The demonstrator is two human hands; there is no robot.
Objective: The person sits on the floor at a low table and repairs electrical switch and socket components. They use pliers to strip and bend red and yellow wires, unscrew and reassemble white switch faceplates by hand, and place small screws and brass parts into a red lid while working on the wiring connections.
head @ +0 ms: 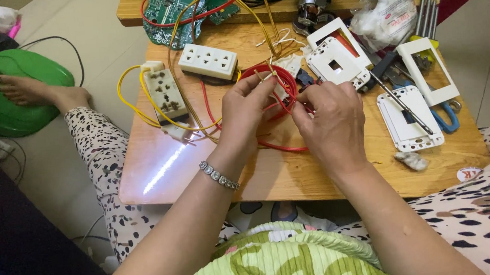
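Nearest, at the bottom edge: a green leaf-patterned garment and both forearms reaching forward, a beaded bracelet on the left wrist. Above them, the wooden desk, with a bright strip of glare on its near left corner.

At mid-desk, the left hand and right hand close together over a coil of red wire. Left grip pinched on thin wire ends at the fingertips, held just above the coil. Right grip curled tight around a strand of the same red wire; exact contact hidden behind the knuckles. Some small white part between the two hands, mostly covered and hard to make out.

Left of the hands, a worn cream socket block wired with yellow wire; just beyond, a white socket strip. Right of the hands, white switch plates, a screwdriver lying across another white plate, blue-handled pliers partly under a white frame.

Farthest, a green circuit board cut off by the top edge, and a clear plastic bag holding something white, not identifiable.
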